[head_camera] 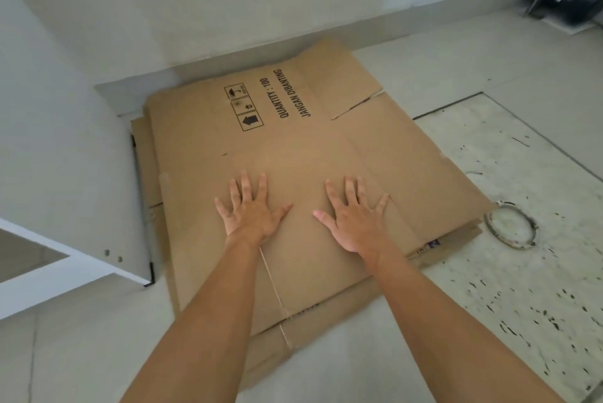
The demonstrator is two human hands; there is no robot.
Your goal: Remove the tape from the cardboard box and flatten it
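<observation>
The collapsed cardboard box lies flat on the floor, its long axis running away toward the wall. Directly under the palms, left hand and right hand press side by side, fingers spread, gripping nothing.

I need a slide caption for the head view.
Both hands, left and right, press the flattened cardboard box onto the floor.

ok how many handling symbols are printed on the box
3, in a row of square frames on the flattened cardboard box, far of both hands: umbrella, middle symbol, up arrow. More may be printed on hidden faces.
</observation>
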